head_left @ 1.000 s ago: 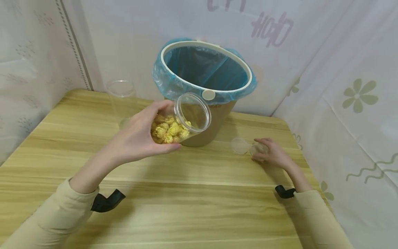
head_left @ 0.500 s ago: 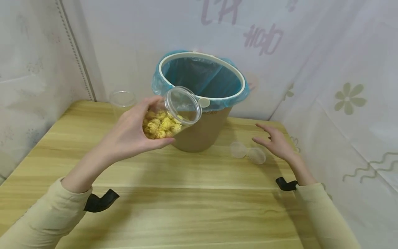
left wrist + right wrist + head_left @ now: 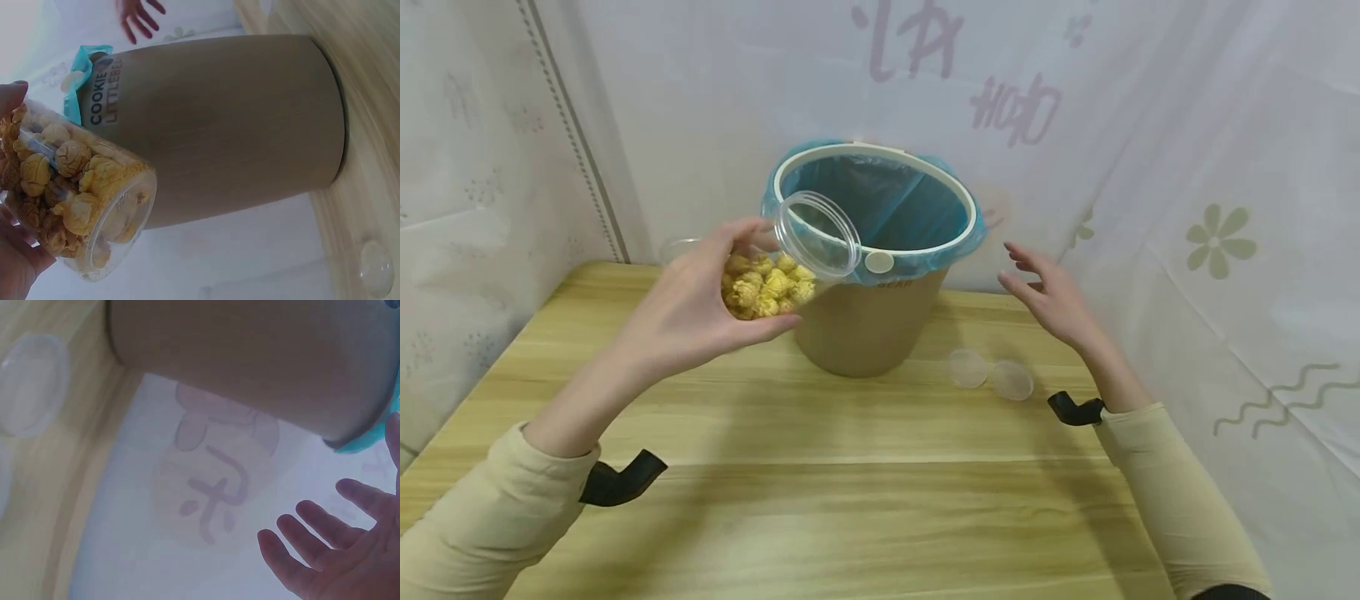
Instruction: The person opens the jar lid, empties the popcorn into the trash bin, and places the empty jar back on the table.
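Note:
My left hand [image 3: 688,304] grips a clear plastic jar [image 3: 820,235] of yellow popcorn [image 3: 767,283], tilted with its uncovered mouth toward the bin. That bin [image 3: 868,329] is brown, with a white rim ring and a blue bag [image 3: 917,265] folded over its edge. The jar's mouth overlaps the near left side of the rim in the head view; whether they touch I cannot tell. To the right of the bin, above the table, my right hand [image 3: 1048,296] is raised with fingers spread and holds nothing. Two clear round lids [image 3: 1012,381] lie side by side below it.
Behind my left hand stands a second clear jar [image 3: 681,247], mostly hidden in the head view; its base [image 3: 377,269] shows in the left wrist view. The wooden table [image 3: 820,517] meets patterned white cloth [image 3: 700,108] at the back and sides.
My right hand has let go of a lid, leaving it on the table, and has risen toward the bin. The left hand still holds the tilted jar. The head view has shifted.

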Action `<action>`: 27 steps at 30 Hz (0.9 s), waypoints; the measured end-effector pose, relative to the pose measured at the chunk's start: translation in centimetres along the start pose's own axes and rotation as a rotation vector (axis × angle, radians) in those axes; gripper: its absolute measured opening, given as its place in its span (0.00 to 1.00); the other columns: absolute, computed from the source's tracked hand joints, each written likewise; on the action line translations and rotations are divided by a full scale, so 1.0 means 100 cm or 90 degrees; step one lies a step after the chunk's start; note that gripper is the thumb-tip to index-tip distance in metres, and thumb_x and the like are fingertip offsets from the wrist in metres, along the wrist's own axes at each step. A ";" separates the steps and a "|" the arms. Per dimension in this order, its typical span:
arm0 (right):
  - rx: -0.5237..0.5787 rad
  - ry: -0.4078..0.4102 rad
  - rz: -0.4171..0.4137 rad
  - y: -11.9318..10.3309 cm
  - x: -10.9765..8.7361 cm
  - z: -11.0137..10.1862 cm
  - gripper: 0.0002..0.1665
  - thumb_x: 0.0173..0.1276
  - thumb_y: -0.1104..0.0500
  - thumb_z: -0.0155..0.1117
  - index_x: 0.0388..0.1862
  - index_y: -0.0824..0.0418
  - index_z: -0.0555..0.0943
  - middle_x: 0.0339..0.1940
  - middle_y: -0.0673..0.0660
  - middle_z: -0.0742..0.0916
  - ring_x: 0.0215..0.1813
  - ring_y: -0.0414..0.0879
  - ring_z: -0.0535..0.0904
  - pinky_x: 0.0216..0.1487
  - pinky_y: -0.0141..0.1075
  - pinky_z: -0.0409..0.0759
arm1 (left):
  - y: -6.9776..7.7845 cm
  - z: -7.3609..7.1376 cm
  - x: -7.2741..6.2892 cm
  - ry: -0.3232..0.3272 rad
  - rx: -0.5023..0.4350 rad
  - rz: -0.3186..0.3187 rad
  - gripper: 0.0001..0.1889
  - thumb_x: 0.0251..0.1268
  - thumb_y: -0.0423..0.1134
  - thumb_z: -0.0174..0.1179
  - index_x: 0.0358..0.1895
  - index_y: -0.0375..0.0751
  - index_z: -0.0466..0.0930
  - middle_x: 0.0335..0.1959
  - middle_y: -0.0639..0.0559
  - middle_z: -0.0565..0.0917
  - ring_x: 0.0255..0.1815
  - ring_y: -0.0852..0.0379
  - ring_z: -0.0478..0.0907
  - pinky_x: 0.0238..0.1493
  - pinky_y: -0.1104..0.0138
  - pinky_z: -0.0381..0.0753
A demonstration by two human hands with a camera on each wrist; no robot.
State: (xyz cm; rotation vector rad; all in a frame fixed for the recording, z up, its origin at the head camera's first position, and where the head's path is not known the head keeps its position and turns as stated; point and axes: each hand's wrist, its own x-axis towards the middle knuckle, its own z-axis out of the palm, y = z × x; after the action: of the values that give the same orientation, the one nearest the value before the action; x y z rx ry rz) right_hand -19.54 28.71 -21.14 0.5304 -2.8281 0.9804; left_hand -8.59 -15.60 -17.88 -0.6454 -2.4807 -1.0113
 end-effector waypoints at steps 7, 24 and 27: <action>-0.013 0.021 0.003 -0.027 0.021 -0.002 0.41 0.79 0.33 0.49 0.84 0.46 0.57 0.83 0.55 0.67 0.80 0.58 0.65 0.77 0.59 0.67 | -0.001 -0.012 0.006 0.000 0.018 -0.008 0.49 0.49 0.44 0.81 0.76 0.46 0.63 0.63 0.48 0.81 0.55 0.46 0.81 0.55 0.49 0.81; -0.028 0.010 0.020 -0.065 0.058 -0.001 0.47 0.75 0.26 0.46 0.85 0.44 0.53 0.79 0.61 0.72 0.77 0.58 0.71 0.74 0.60 0.71 | -0.011 -0.040 0.028 -0.018 0.100 -0.002 0.51 0.51 0.49 0.79 0.78 0.45 0.60 0.62 0.44 0.81 0.58 0.42 0.79 0.56 0.43 0.79; -0.034 0.005 0.033 -0.070 0.061 0.000 0.50 0.73 0.24 0.47 0.85 0.44 0.52 0.80 0.61 0.71 0.77 0.59 0.71 0.75 0.59 0.71 | -0.013 -0.045 0.033 -0.030 0.116 -0.002 0.51 0.52 0.51 0.78 0.78 0.47 0.60 0.63 0.43 0.80 0.60 0.41 0.79 0.56 0.40 0.79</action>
State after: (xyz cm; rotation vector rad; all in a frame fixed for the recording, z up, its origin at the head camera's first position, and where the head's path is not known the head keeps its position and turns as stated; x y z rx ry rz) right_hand -22.75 21.87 -15.81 0.4481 -2.8660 0.9116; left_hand -11.21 -18.78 -13.95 -0.6137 -2.5769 -0.7681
